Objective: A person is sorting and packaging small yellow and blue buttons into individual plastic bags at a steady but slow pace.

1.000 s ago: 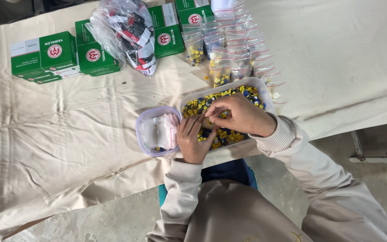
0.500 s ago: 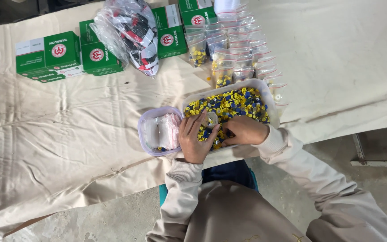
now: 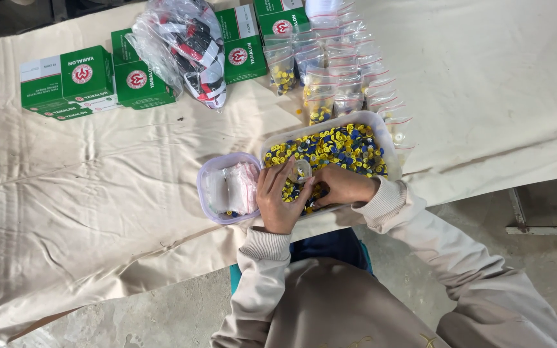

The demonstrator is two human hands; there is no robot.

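A clear rectangular tub (image 3: 381, 132) full of small yellow and blue round pieces (image 3: 336, 145) stands at the table's near edge. My left hand (image 3: 278, 200) holds a small clear bag (image 3: 301, 171) over the tub's near left corner. My right hand (image 3: 343, 185) rests with curled fingers in the pieces just beside that bag; what it grips is hidden. Left of the tub sits a smaller purple-rimmed tub (image 3: 209, 171) holding folded clear bags (image 3: 233, 187).
A cream cloth (image 3: 98, 193) covers the table. Several small filled and flat zip bags (image 3: 336, 71) lie behind the tub. Green and white boxes (image 3: 72, 80) and a crumpled plastic bag of red, white and black items (image 3: 188, 45) lie at the back.
My right hand has drawn back from the middle of the tub to its near edge, beside my left hand and the small bag. The view has shifted slightly.
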